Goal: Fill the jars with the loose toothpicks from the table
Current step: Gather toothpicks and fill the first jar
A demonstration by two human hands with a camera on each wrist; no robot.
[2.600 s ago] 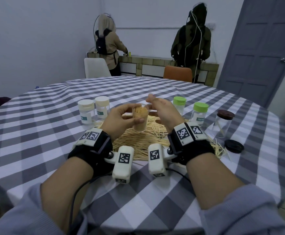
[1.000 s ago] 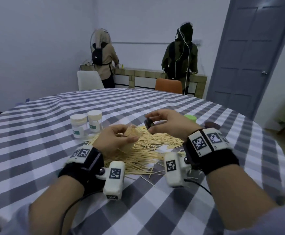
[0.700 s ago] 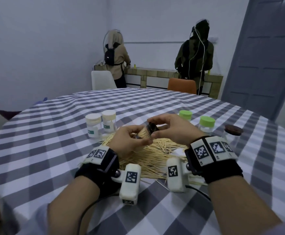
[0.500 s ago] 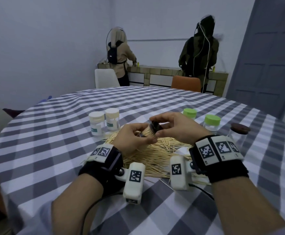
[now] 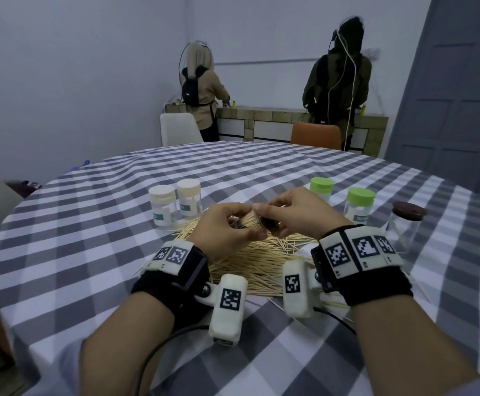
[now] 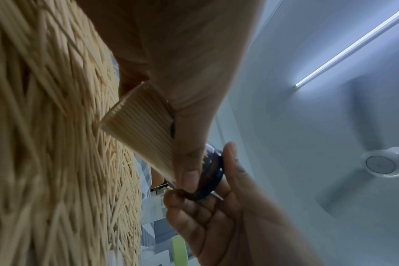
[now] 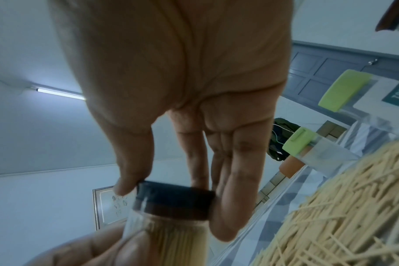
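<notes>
The left hand (image 5: 227, 232) grips a small clear jar packed with upright wooden toothpicks (image 6: 146, 129), its fingers curled round the body, held tilted above the table. The right hand (image 5: 293, 214) pinches a dark round screw lid (image 7: 174, 199) between thumb and fingers — and that lid now sits on the mouth of the jar. A couple of seconds ago the jar stood open in the left hand with the right hand's fingers at its rim; one second ago the right hand carried the lid in beside it; since then the lid has met the jar. Whether it is screwed fully home cannot be told from these views.

My reading is that this jar is full and is being closed, so one more container is nearly done. Much remains: the big heap of loose pale wooden toothpicks (image 5: 250, 261) lies spread on the grey-and-white checked table (image 5: 90, 252) directly under both hands, with strays to the right.

Beyond the heap stand two clear jars with cream lids (image 5: 176, 204) on the left and two clear jars with lime-green lids (image 5: 344, 201) on the right, all capped. Further right is a clear glass jar with a dark brown lid (image 5: 404, 224), which looks nearly empty.

The next move likely calls for a steady twist while the left hand keeps the jar from turning — a slip could spill the packed toothpicks back onto the heap.
</notes>
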